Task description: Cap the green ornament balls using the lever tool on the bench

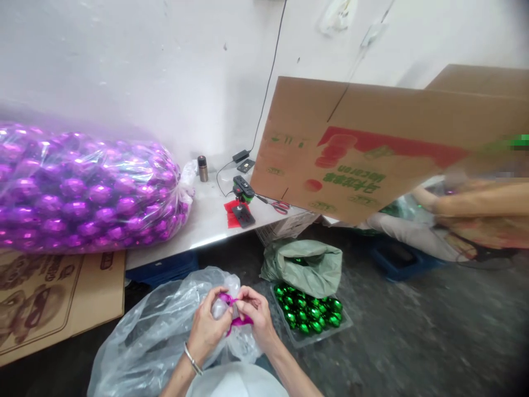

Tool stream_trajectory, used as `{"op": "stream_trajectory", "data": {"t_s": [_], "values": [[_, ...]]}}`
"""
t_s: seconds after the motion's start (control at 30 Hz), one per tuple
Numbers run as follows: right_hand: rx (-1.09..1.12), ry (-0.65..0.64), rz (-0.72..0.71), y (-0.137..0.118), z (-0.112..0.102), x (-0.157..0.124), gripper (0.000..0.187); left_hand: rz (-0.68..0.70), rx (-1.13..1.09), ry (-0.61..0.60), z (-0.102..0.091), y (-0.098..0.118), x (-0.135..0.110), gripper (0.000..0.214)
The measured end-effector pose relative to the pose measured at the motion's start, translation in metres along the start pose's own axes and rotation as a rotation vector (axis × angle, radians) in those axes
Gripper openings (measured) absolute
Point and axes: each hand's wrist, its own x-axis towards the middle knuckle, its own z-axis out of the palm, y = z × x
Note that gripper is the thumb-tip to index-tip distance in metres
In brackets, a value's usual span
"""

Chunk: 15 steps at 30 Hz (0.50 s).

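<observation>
Low in the middle of the head view, my left hand [209, 322] is closed around the bunched top of a large clear plastic bag [140, 331]. A magenta ribbon [242, 321] runs about the bunched plastic and between both hands. My right hand [256, 314] pinches the ribbon, its fingertips close to those of my left hand. What the bag holds is not plain to see. Just right of my hands, a clear plastic tray [297, 342] holds shiny green balls [308, 314]. An open grey-green sack [306, 273] lies over the tray's far side.
A big clear bag of shiny purple balls [95, 193] lies on the white table [198, 229]. Red-handled scissors [279, 207], a small camera on a stand [243, 190] and a brown bottle [202, 168] are there too. Cardboard [351, 149] stands at right, near another person's arm [483, 204].
</observation>
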Motion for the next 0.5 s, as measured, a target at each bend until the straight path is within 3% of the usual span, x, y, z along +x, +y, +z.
{"op": "stream_trajectory", "data": {"t_s": [0.17,0.23,0.33,0.37,0.5], "values": [[0.034,0.079,0.021,0.010,0.008,-0.005,0.011,-0.017,-0.027,0.029,-0.004,-0.009,0.005,0.043],[-0.135,0.078,-0.150,0.004,0.001,-0.003,0.008,-0.001,0.008,0.037,-0.003,-0.011,0.007,0.046],[-0.590,0.038,-0.579,-0.009,-0.015,0.009,0.022,0.045,0.055,0.069,0.002,-0.011,0.012,0.048],[-0.720,0.017,-0.663,-0.012,-0.020,0.016,0.025,0.055,0.068,0.087,0.005,-0.010,0.015,0.049],[-0.947,-0.208,-0.683,-0.017,-0.048,0.052,0.024,0.057,0.108,0.141,0.024,-0.005,0.036,0.049]]}}
